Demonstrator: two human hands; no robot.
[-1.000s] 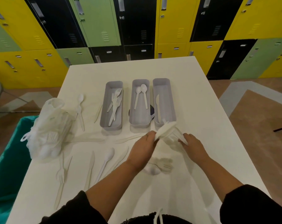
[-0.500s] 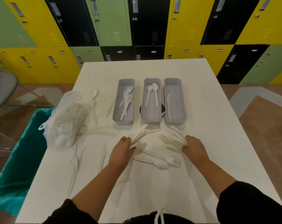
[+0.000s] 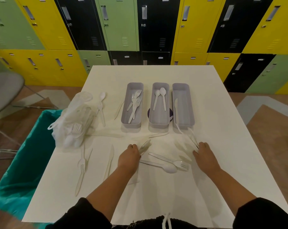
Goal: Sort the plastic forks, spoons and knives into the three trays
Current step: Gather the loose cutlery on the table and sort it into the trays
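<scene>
Three grey trays stand side by side mid-table: the left tray has forks, the middle tray two spoons, the right tray one knife. My left hand grips a blurred bunch of clear plastic cutlery just in front of the trays. My right hand pinches another blurred bunch near the right tray's front end. Between my hands lie a white spoon and a clear fork.
A plastic bag of more cutlery sits at the table's left edge, above a teal-lined bin. Loose pieces lie left of my hands: a knife, a fork and a spoon. A dark disc shows between the trays.
My hands held one packet together above the table, then drew apart and came down, each keeping part of the cutlery. A spoon and fork now lie between them.
</scene>
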